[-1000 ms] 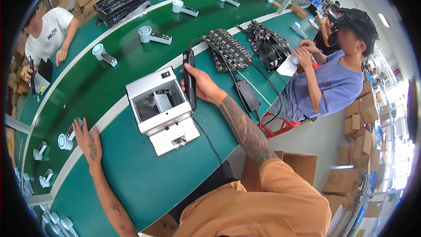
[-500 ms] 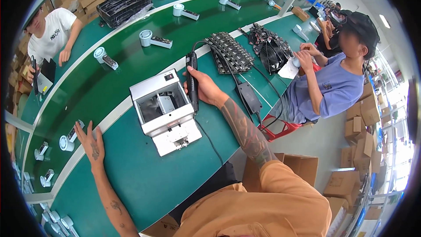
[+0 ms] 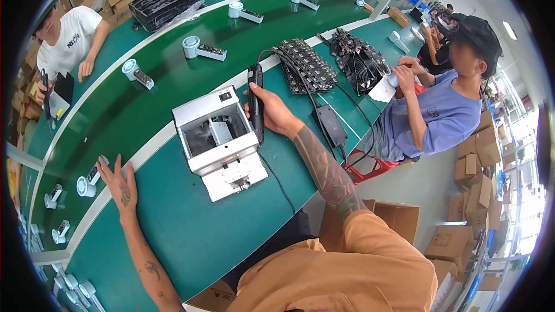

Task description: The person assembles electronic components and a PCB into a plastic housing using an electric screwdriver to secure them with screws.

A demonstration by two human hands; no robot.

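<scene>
1. Open tabletop [image 3: 167, 196] is stretching between the left hand [image 3: 121, 189] and the silver machine [image 3: 225, 160].
2. The machine is blocking a straight low path toward the right hand [image 3: 273, 110].
3. The black screwdriver [image 3: 258, 118] is occupying space just beside the machine.
4. A black adapter [image 3: 330, 125] and circuit boards [image 3: 306, 65] are crowding room farther right.

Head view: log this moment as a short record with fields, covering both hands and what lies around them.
Left hand: open, fingers spread, beside a pale blue device; contact cannot be told
Right hand: closed around a black corded tool
Between hands: silver open-topped machine on the green bench
Beyond right hand: circuit boards, black fan
Green belt: carries several pale blue devices
Right side: seated person in a lavender shirt
</scene>
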